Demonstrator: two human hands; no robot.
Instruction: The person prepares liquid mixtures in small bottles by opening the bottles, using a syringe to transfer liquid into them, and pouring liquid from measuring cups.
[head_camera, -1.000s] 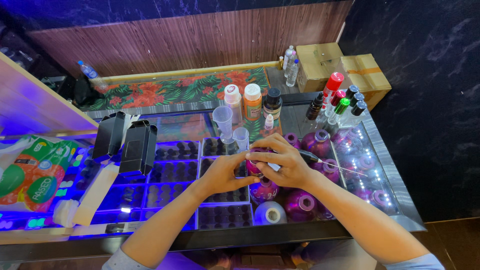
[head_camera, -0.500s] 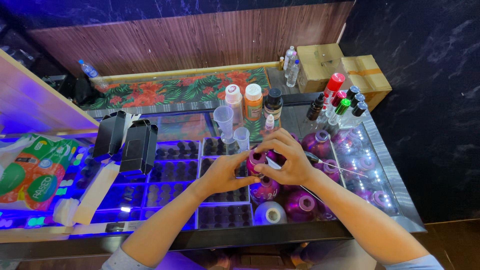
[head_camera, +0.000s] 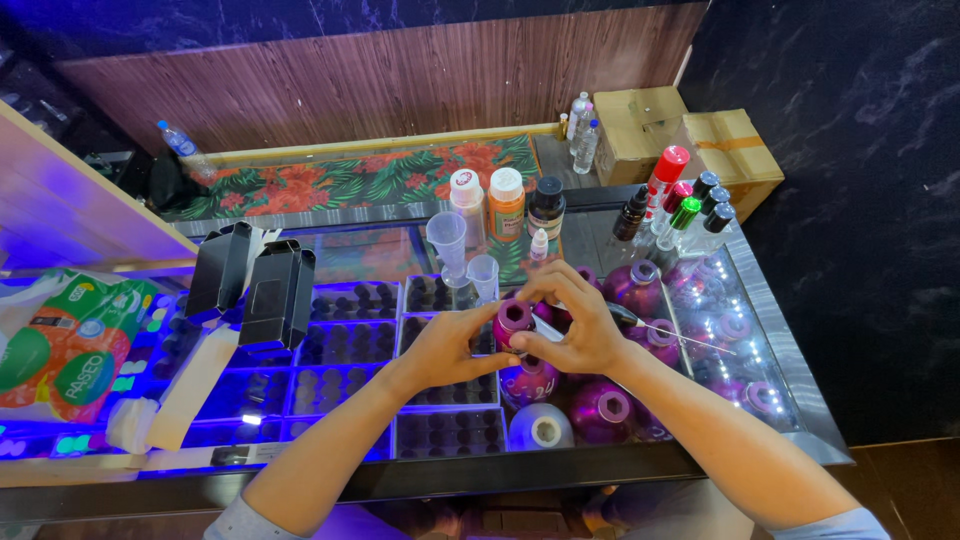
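Note:
My left hand (head_camera: 452, 345) and my right hand (head_camera: 573, 322) meet over the glass counter (head_camera: 800, 420) around a small round magenta bottle (head_camera: 512, 322). The left fingers grip its side; the right fingers pinch around its open neck. A thin metal needle or syringe (head_camera: 660, 330) lies under the right hand and points right. Other purple and magenta bottles (head_camera: 600, 408) and a white one (head_camera: 540, 428) stand just below the hands.
Black trays of small vials (head_camera: 350, 340) fill the counter's left half. Two black boxes (head_camera: 270, 295) stand further left, beside a tissue pack (head_camera: 60, 345). Plastic measuring cups (head_camera: 447, 240), capped bottles (head_camera: 506, 200) and dropper bottles (head_camera: 685, 205) stand behind. Cardboard boxes (head_camera: 690, 140) sit beyond.
The magenta bottle has become visible between my hands; my right fingers have shifted up around its neck. The hands stayed over the same spot.

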